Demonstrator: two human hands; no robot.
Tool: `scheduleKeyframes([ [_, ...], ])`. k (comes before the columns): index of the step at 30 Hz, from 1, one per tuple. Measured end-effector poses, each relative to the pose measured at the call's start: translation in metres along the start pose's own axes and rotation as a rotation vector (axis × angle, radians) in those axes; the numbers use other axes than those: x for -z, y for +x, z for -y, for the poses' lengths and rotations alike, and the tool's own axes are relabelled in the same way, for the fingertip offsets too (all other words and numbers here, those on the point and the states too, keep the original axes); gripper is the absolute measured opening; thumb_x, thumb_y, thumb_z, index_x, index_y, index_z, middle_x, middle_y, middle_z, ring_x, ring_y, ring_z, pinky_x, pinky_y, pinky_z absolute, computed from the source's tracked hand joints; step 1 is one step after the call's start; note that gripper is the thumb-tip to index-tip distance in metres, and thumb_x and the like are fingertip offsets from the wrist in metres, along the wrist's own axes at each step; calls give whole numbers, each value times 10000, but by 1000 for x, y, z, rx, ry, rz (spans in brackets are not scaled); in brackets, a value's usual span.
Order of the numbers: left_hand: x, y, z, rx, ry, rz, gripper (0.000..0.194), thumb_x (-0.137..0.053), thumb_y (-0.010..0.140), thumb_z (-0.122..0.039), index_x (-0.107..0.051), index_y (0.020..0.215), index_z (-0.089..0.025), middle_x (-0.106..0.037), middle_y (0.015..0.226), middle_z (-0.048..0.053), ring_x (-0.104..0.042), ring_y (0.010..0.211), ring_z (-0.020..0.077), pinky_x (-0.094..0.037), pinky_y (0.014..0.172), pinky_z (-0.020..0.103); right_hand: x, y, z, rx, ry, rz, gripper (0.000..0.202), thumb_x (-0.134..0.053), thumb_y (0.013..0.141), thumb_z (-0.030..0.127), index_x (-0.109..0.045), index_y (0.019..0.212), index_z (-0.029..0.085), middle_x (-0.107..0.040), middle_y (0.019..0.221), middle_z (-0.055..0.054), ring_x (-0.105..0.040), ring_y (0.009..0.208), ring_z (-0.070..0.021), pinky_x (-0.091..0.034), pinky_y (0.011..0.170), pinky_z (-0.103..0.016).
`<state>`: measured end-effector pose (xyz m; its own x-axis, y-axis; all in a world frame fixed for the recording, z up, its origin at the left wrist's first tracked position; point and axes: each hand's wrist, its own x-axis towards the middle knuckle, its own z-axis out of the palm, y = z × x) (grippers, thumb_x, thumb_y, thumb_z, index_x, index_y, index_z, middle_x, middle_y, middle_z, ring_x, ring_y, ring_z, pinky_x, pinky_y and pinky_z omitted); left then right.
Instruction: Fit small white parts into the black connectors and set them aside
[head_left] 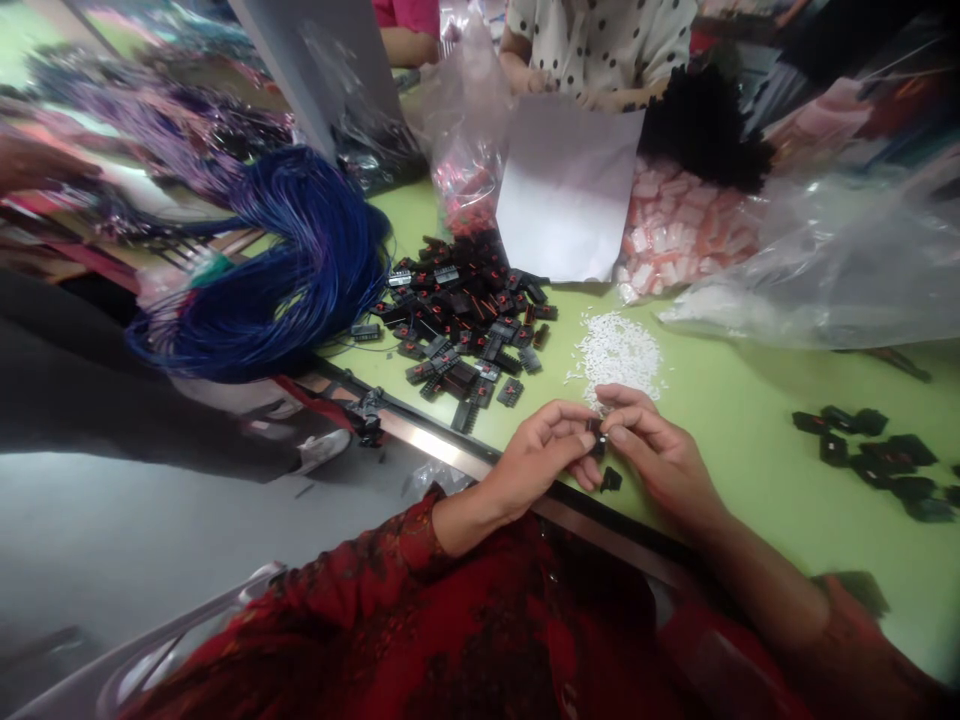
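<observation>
Near the table's front edge, my left hand (546,450) is closed on a small black connector (597,436). My right hand (654,452) meets it from the other side, thumb and fingers pressed together at the connector; a tiny white spot shows there, too small to make out. Just below the fingers lies a loose black part (611,479). Beyond my fingertips spreads a pile of small white pieces (619,350). A heap of black connectors (472,320), some with red parts, lies to the left of it.
A bundle of blue wires (315,250) hangs over the table's left side. White paper (566,190), bagged pink and white parts (682,225) and a clear bag (832,280) lie at the back. More black parts (892,460) are at the right. Another person (600,40) sits opposite.
</observation>
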<state>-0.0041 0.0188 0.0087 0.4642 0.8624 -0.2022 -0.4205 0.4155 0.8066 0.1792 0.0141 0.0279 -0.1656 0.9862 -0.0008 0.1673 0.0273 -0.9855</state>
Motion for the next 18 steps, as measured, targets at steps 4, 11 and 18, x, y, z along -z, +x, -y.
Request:
scheduleKeyframes([
  [4,-2,0,0,-7,-11,-7,358,-756,866,-351,-593,1100,-135,-673,663,-7,-669,576,121,-550,588,236,1,0,0,17,-22,9,201,-689,936,426,-722,856,245,-611,1344,-97,-557,1327,-274,-430,1152,-470],
  [11,-4,0,3,-63,-1,-27,331,-758,867,-351,-611,1077,-142,-663,657,-18,-667,568,119,-552,581,236,1,0,-2,27,-13,-24,149,-698,925,396,-711,891,252,-644,1318,-94,-581,1300,-269,-456,1130,-477],
  [18,-3,0,3,-102,33,-23,344,-745,888,-381,-612,1101,-146,-668,673,-14,-670,589,123,-560,602,243,-2,-1,-4,51,6,-41,77,-698,916,333,-701,891,260,-695,1203,-76,-653,1166,-245,-506,1070,-467],
])
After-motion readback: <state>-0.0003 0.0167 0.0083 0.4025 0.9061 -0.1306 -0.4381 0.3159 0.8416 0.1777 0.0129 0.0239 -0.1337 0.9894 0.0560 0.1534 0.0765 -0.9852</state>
